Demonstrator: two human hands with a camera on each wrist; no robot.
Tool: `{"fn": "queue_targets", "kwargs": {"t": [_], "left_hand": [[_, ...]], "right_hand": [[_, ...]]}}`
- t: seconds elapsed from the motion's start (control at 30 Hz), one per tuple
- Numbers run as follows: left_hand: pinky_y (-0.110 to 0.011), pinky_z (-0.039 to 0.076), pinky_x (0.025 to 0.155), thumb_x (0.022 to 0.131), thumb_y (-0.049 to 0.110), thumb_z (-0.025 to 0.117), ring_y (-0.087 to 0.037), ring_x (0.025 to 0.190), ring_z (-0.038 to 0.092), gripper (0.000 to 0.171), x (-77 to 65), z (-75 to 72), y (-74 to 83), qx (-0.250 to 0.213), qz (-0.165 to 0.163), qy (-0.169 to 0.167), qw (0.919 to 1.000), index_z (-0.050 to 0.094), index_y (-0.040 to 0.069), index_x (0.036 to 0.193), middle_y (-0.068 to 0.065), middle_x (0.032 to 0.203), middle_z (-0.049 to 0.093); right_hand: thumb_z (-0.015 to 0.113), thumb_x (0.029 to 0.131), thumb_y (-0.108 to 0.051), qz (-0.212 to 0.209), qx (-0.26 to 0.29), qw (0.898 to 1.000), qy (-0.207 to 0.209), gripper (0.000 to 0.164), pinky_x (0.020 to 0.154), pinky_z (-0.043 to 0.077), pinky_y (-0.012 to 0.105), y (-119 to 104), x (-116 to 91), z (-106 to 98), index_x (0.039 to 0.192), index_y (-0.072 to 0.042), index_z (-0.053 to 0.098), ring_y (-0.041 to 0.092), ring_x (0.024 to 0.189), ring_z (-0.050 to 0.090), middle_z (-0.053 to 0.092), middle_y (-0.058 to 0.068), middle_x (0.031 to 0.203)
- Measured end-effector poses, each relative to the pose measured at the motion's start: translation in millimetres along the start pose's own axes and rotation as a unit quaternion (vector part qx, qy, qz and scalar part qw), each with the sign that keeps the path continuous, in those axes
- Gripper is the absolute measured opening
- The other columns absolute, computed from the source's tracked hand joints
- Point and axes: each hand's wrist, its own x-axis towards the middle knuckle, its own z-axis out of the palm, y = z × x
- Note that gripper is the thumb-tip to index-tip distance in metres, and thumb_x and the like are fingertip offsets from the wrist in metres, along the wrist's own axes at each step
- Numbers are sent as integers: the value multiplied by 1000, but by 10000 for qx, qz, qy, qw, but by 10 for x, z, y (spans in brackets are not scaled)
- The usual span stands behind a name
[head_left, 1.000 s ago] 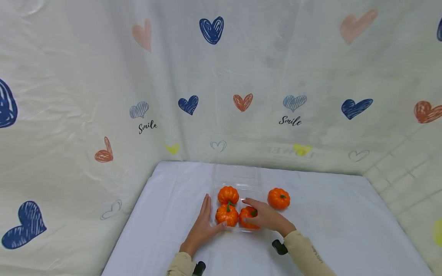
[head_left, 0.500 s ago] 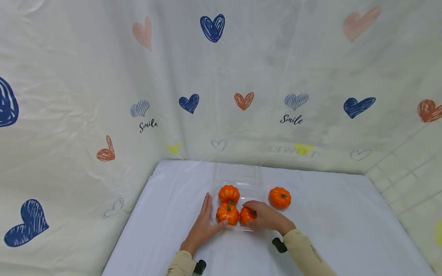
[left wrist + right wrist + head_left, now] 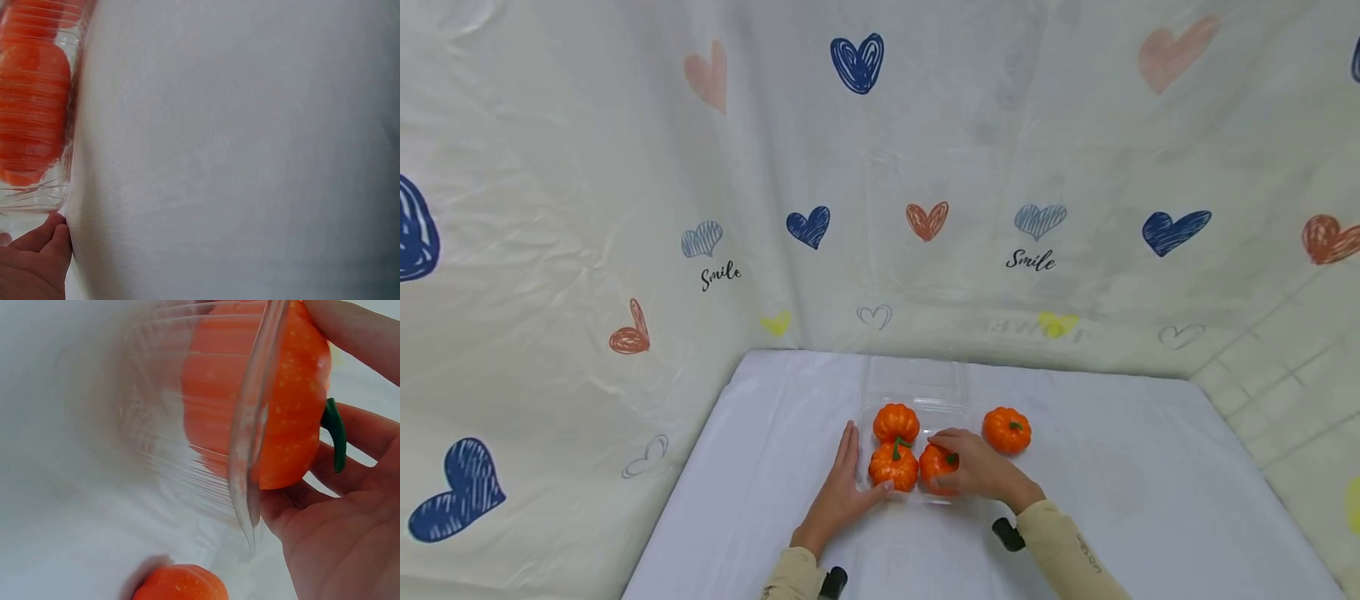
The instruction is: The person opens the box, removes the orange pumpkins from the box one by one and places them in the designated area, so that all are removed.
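Note:
A clear plastic clamshell container (image 3: 940,417) lies with its lid (image 3: 913,379) folded back. Two orange mini pumpkins fill its left side: a far pumpkin (image 3: 895,423) and a near pumpkin (image 3: 892,468). My left hand (image 3: 841,490) touches the container's left side with straight fingers, thumb at the near left corner. At the container's near right, my right hand (image 3: 977,468) grips a third pumpkin (image 3: 934,468) by its sides. In the right wrist view this pumpkin (image 3: 297,406) sits partly below the rim, its green stem towards the palm. A loose pumpkin (image 3: 1007,431) rests right of the container.
A white cloth covers the table (image 3: 1120,483). Behind it hangs a pale curtain (image 3: 970,283) printed with hearts, which also runs along the left side. Small black devices sit at both wrists.
My right hand's fingers have shifted slightly around the pumpkin at the near right. The left hand, the container and the other pumpkins stay in place.

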Motion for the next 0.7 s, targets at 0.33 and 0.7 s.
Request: {"fn": "queue_targets", "kwargs": {"t": [0.33, 0.7], "left_hand": [[-58, 25, 125, 90, 67, 76, -31, 163, 14, 123, 19, -6, 24, 56, 1, 7, 10000, 9, 7, 173, -3, 180, 1], [-60, 27, 124, 89, 67, 76, -33, 163, 15, 123, -6, 1, 19, 41, -25, 13, 10000, 10, 7, 172, -5, 180, 2]], "right_hand": [[85, 89, -32, -63, 243, 9977, 623, 61, 100, 57, 54, -14, -74, -76, 140, -2, 69, 36, 125, 57, 61, 16, 142], [86, 90, -40, 168, 391, 9948, 920, 64, 103, 55, 59, 37, -189, -146, 141, -7, 69, 36, 127, 56, 59, 14, 145]]}}
